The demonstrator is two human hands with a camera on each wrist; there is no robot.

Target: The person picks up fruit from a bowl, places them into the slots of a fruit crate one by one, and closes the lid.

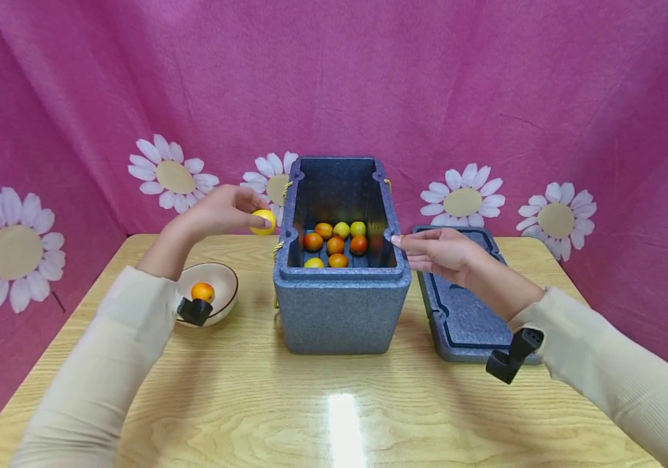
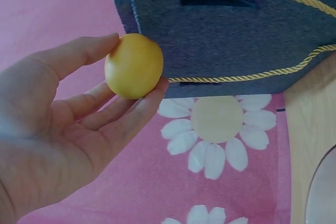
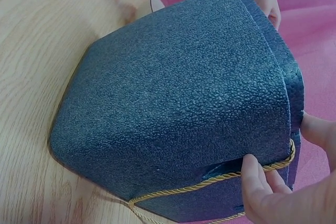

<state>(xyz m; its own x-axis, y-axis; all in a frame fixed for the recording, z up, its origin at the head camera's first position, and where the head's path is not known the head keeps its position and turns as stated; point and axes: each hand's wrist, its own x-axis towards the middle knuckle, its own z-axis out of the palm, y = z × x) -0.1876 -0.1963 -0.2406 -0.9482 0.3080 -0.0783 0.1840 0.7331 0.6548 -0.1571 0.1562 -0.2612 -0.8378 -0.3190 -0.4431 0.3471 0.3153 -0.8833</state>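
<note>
A yellow tomato [image 1: 263, 222] is pinched between the thumb and fingertips of my left hand [image 1: 222, 211], just outside the left rim of a dark grey foam box [image 1: 342, 318]. Seen from the left wrist, the tomato [image 2: 134, 66] is round and smooth, in front of the box's roped side. Several red, orange and yellow-green tomatoes [image 1: 335, 245] lie on the box floor. My right hand [image 1: 447, 250] grips the box's right rim. In the right wrist view its thumb is on the rim, with the fingers on the outer side by a yellow rope [image 3: 184, 188].
Left of the box, a cream bowl [image 1: 226, 286] with a dark rim holds an orange tomato [image 1: 202, 292], partly behind the left wrist camera. The grey lid [image 1: 474, 318] lies on the wooden table [image 1: 240, 403] to the right. A pink flowered cloth [image 1: 334, 78] hangs behind.
</note>
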